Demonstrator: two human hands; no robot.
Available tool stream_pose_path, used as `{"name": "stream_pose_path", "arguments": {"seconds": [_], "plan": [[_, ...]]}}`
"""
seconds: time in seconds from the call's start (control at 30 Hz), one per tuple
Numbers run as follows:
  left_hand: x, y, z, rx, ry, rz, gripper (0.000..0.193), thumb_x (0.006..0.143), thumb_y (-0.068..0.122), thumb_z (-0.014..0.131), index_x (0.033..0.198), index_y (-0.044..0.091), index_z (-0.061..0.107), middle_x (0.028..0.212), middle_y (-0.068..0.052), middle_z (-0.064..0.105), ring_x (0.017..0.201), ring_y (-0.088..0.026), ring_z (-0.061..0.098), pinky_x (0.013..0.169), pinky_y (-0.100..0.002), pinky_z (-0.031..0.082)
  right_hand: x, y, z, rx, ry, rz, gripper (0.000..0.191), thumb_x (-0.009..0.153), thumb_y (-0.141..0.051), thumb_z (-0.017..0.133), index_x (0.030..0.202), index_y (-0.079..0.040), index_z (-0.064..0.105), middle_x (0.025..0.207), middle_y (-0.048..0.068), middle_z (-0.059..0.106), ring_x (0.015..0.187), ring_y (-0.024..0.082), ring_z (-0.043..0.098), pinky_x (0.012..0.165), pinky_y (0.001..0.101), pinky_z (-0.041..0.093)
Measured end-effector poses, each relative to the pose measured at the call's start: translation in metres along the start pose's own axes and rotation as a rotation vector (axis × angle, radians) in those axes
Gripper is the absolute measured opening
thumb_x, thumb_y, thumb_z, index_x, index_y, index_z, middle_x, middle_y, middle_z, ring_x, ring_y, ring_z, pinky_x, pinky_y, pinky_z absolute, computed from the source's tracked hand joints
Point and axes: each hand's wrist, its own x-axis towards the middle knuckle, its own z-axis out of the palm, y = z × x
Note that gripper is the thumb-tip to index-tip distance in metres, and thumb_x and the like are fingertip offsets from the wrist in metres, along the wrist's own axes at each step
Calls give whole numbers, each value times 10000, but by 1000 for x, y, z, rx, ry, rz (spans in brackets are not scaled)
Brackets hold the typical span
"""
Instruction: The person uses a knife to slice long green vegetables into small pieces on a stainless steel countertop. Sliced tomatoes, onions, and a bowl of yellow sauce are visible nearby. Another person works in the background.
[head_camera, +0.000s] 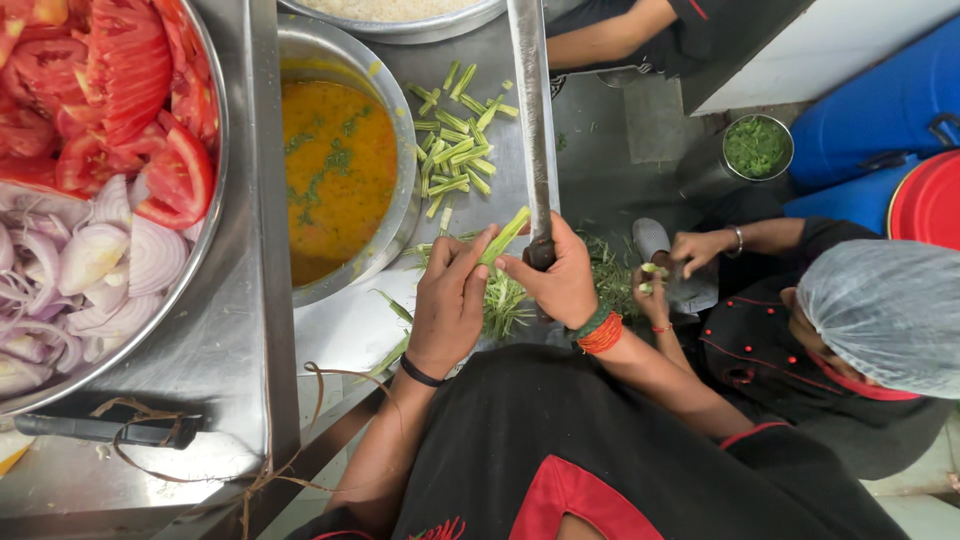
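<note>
the green drumstick pod (505, 236) is lying just above the steel counter (350, 325), its long axis slanting from lower left to upper right, the free end pointing up toward the long knife blade (531, 110). the left hand (450, 305) is gripping the pod's lower end, fingers clamped around it, thumb along its side. the right hand (560, 280) is sitting just beside it, to the pod's right, fingers closed tight on the dark knife handle (541, 254), with the blade running straight away from the body, almost upright in the view. so the pod is crossing toward the blade's left flank at an angle, and the two hands are nearly touching at the thumbs; the left one is the nearer to the pod.

below the hands a heap of green peelings (503, 300) is lying on the counter. beyond the pod's tip, cut green pieces (452, 140) are scattered in short sticks. left of those, a steel bowl (395, 215) is holding orange curry flecked with green. further left, a big steel basin (215, 180) is carrying sliced tomatoes (120, 90) and sliced onions (80, 270).

to the right, another person in a hair net (885, 315) is working low down, hands (690, 250) busy with small green bits. a small steel pot of chopped greens (756, 148), a blue drum (880, 105) and a red lid (930, 205) are standing behind. no labels or signs are legible.
</note>
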Motion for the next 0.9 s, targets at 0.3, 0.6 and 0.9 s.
{"name": "stream_pose_path", "arguments": {"seconds": [0.3,0.6,0.9], "plan": [[0,-6,4,4,69,-15,327,980,50,604,1300,32,538,1013,-151,564,884,-297,599,781,-398,495,8,4,-15,421,-159,284,157,898,5,750,1016,20,647,650,-31,569,488,32,495,435,215,390],[0,-7,6,13,164,2,175,1002,48,602,1171,20,565,1012,-153,567,897,-312,611,780,-400,498,-6,35,-16,701,-287,396,109,962,-30,723,977,33,636,635,26,577,465,84,518,427,245,399],[0,-5,1,132,315,5,173,1004,58,605,1169,11,624,1014,-166,624,898,-353,636,780,-414,503,-4,14,-7,-59,-98,297,270,904,-126,725,1146,-42,641,604,-55,510,446,43,425,409,255,329]]}}
